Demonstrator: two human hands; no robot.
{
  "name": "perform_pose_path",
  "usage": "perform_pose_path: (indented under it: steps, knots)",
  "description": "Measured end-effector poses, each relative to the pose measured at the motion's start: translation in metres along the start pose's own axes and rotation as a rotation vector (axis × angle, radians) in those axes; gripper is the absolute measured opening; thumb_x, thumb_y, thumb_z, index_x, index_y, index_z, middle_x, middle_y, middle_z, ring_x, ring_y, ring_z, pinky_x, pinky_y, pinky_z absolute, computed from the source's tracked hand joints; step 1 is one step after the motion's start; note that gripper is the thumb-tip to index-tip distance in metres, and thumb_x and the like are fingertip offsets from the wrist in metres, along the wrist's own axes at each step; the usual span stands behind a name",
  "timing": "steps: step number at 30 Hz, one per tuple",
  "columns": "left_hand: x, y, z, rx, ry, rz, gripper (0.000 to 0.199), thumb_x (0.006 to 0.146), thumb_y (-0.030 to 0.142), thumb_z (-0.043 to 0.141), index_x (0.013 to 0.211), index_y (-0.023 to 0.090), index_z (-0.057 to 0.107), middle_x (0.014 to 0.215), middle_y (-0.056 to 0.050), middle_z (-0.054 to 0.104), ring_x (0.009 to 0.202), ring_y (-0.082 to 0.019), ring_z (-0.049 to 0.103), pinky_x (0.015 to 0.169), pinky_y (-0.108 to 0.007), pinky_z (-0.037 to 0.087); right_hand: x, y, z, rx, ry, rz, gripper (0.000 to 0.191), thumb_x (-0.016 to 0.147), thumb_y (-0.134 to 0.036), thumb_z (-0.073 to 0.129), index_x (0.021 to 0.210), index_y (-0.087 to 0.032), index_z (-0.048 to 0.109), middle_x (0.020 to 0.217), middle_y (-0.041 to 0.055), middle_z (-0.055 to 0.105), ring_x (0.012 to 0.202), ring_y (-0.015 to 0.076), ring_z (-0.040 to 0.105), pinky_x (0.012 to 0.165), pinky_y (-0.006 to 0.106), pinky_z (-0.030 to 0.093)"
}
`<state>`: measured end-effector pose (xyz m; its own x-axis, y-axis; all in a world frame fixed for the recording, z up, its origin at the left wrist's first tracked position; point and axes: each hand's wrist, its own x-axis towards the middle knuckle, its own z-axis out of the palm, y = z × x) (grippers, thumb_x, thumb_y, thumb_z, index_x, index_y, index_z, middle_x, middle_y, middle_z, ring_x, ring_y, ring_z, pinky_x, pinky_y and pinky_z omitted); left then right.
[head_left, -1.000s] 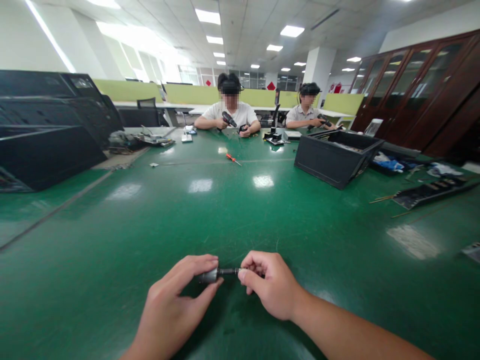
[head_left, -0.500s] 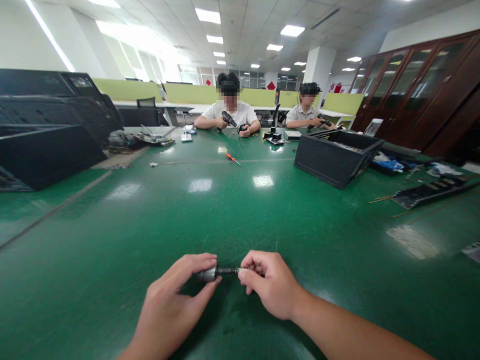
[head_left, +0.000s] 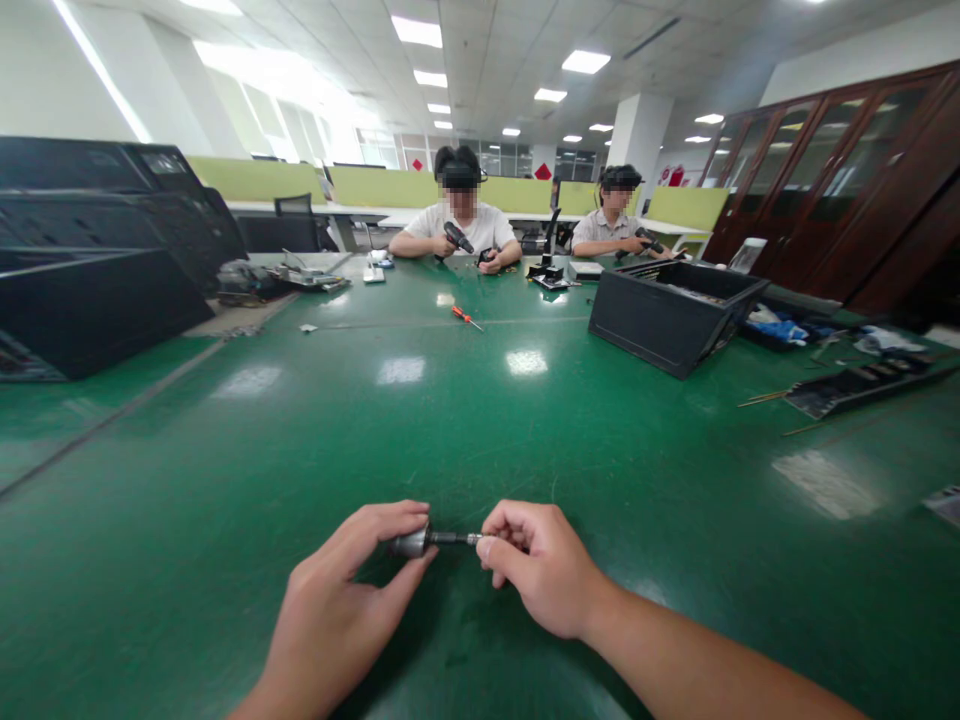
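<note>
A grey metal cylinder with a thin dark shaft lies level just above or on the green table. My left hand has its thumb and fingers closed around the cylinder's sides. The fingertips of my right hand pinch the shaft's silvery right end. What lies inside the right fingers is hidden. Both hands are near the front of the table, with the shaft bridging the gap between them.
A red screwdriver lies mid-table. Dark metal cases stand at left, and a black open box at right. Two people sit across, each holding a drill. Metal parts lie at far right.
My left hand and the cylinder have shifted slightly to the left, and a little more of the shaft's silvery end shows. My right hand has hardly moved.
</note>
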<state>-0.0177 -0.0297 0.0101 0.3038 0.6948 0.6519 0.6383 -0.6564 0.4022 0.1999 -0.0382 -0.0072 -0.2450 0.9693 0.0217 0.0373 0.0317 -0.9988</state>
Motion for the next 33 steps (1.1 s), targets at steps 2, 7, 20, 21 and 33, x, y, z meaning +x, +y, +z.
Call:
perform_pose_path:
  steps: [2,7,20,21,33]
  knots:
    - [0.0003,-0.0003,-0.0003,-0.002,0.001,-0.001,0.014,0.088,0.029,0.068,0.102,0.025,0.068,0.102,-0.001,0.075,0.093,-0.017,0.073,0.088,-0.026,0.059,0.0,0.0002,0.0001,0.003,0.002,0.0,0.012,0.085,-0.024,0.062,0.075,-0.017,0.06,0.064,-0.0009,0.061,0.054,0.0123,0.057,0.056,0.023,0.044]
    - [0.0009,-0.0002,-0.001,-0.005,0.002,-0.02,0.015,0.087,0.032,0.069,0.1,0.024,0.069,0.1,-0.004,0.076,0.091,-0.02,0.074,0.086,-0.03,0.061,-0.0001,0.0012,0.0002,0.001,-0.001,-0.009,0.012,0.085,-0.023,0.062,0.074,-0.017,0.06,0.065,-0.0009,0.061,0.054,0.0117,0.056,0.056,0.023,0.044]
    - [0.0012,-0.0018,-0.0006,0.01,-0.012,-0.046,0.016,0.089,0.036,0.069,0.1,0.026,0.068,0.102,-0.001,0.075,0.093,-0.018,0.073,0.088,-0.028,0.06,-0.0002,0.0001,0.0005,0.012,-0.007,-0.002,0.011,0.084,-0.023,0.061,0.074,-0.017,0.06,0.065,-0.0008,0.061,0.054,0.0119,0.056,0.056,0.023,0.043]
    - [0.0011,-0.0016,-0.0009,0.008,-0.011,-0.046,0.016,0.089,0.036,0.069,0.1,0.026,0.068,0.102,-0.001,0.075,0.093,-0.018,0.073,0.088,-0.028,0.059,-0.0003,0.0001,0.0006,0.013,-0.009,-0.003,0.011,0.084,-0.023,0.061,0.074,-0.017,0.06,0.065,-0.0008,0.061,0.053,0.0118,0.056,0.056,0.023,0.043]
    - [0.0016,0.0001,-0.0024,0.003,-0.01,-0.067,0.015,0.089,0.036,0.068,0.1,0.026,0.067,0.103,-0.001,0.075,0.093,-0.019,0.073,0.088,-0.029,0.059,-0.0002,0.0013,-0.0006,0.008,-0.001,-0.003,0.012,0.085,-0.023,0.062,0.075,-0.017,0.061,0.065,-0.001,0.061,0.055,0.0118,0.058,0.058,0.023,0.045]
